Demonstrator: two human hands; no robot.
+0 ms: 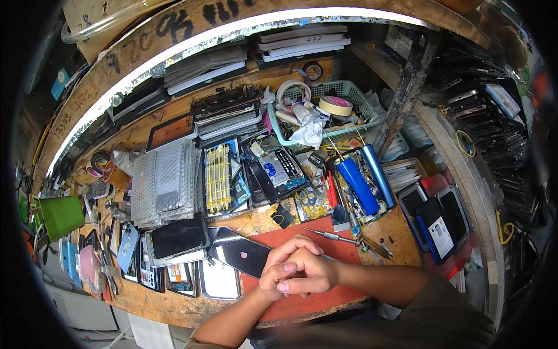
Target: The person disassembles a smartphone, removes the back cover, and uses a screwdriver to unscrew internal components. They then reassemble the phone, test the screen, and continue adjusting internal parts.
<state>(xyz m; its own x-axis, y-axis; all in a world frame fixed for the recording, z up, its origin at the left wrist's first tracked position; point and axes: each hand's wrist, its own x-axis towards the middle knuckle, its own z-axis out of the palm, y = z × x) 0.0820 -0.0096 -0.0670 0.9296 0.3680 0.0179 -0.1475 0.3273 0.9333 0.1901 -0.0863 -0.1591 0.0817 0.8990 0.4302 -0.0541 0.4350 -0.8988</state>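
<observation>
The left hand (275, 280) and right hand (314, 270) clasp each other, fingers curled, over a red mat (317, 303) — a dark phone (239, 253) at ten o'clock, a screwdriver (332, 235) at one.

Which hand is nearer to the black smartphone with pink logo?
Left. The left hand overlaps the smartphone in this view; the right hand, clasped with the left, is farther right.

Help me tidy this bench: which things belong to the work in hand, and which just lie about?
Nearest the clasped hands, likely in use:
- glossy black rectangular phone
- flat red-orange mat

Apparently lying about:
- mint-green plastic basket
- clear bubble-wrap stack
- round cream tape roll
</observation>
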